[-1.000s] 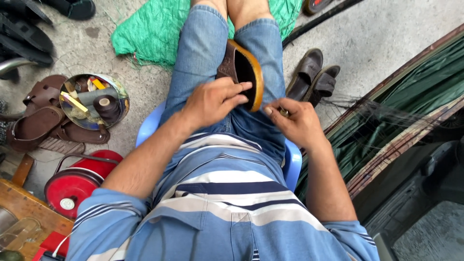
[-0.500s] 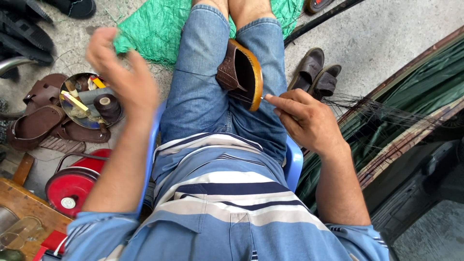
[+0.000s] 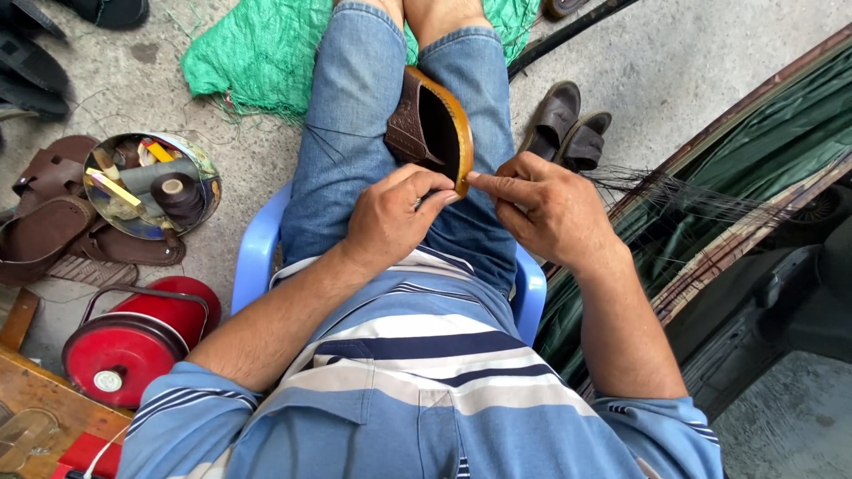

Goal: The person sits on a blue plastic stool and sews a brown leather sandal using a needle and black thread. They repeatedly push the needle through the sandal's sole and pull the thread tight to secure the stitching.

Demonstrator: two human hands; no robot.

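Note:
A brown sandal [image 3: 430,124] with a tan sole edge stands on its side, wedged between my thighs in blue jean shorts. My left hand [image 3: 390,217] is curled against the sandal's near end, fingertips closed at the sole edge, with a small metal glint under them. My right hand [image 3: 550,208] meets it from the right. Its thumb and forefinger pinch the same spot on the sole rim. I cannot tell whether a thread runs between the hands.
I sit on a blue plastic chair [image 3: 257,257]. At my left are a round tin of tools and thread spools [image 3: 151,186], brown sandals [image 3: 53,222] and a red reel [image 3: 133,346]. A dark shoe pair [image 3: 568,124] lies right, green netting [image 3: 257,53] ahead.
My left hand rose high to the left away from the sandal, then came back down to its near end. My right hand stayed at the sole edge.

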